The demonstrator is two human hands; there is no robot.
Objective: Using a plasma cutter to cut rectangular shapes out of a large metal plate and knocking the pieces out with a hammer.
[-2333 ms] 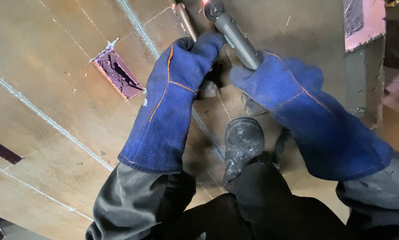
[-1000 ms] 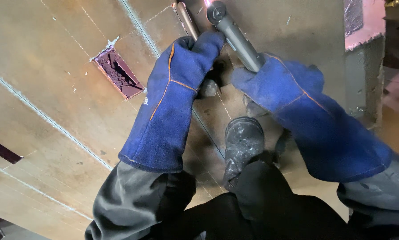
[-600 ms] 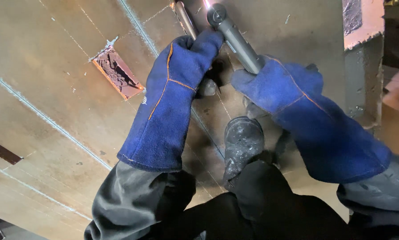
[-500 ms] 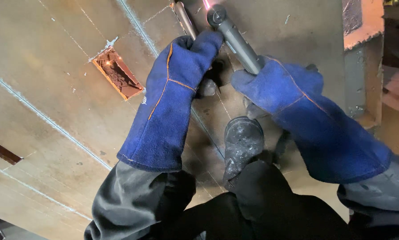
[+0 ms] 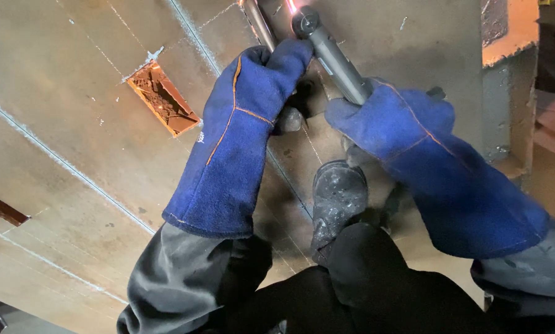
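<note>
From the head view, we are seeing the rectangular cut-out (image 5: 163,99) in the steel plate (image 5: 61,142) glowing orange now, where a second ago it looked dull purple — the light from the cutting torch (image 5: 330,52) is growing, so the flame at its tip appears to be burning hotter or nearer the plate. We are gripping the torch barrel with our right hand (image 5: 407,133), its gloved fingers wrapped fully round it, while our left hand (image 5: 240,130) is lying flat with fingers extended, its tips steadying the torch head. Our boot (image 5: 338,198) is sitting just below the hands — crowding the line; a steel block (image 5: 506,93) is standing at the right edge.
</note>
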